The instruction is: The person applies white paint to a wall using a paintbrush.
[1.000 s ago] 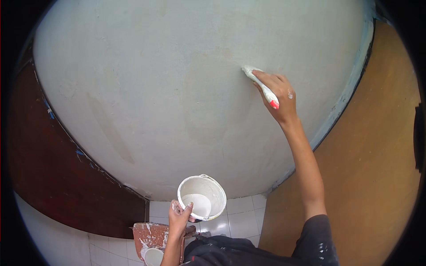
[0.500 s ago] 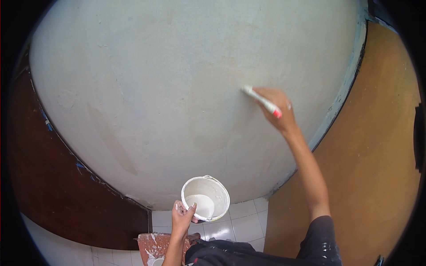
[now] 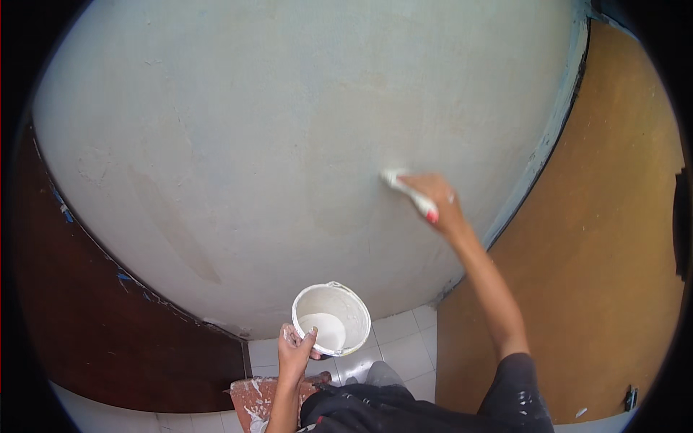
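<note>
My left hand grips the near rim of a small white bucket holding some white paint, low in front of the wall. My right hand, slightly blurred, is closed round a paintbrush with a white-smeared head and a red tip on its handle. The brush head is at the pale, patchy wall, right of the middle; whether the bristles touch it is blurred.
A dark reddish-brown panel stands at the left and an ochre panel at the right. Below are white floor tiles and a paint-splattered reddish board or stool beside my body.
My right hand and brush have moved down and slightly left along the wall over the last second. My left hand still holds the bucket in much the same place.
</note>
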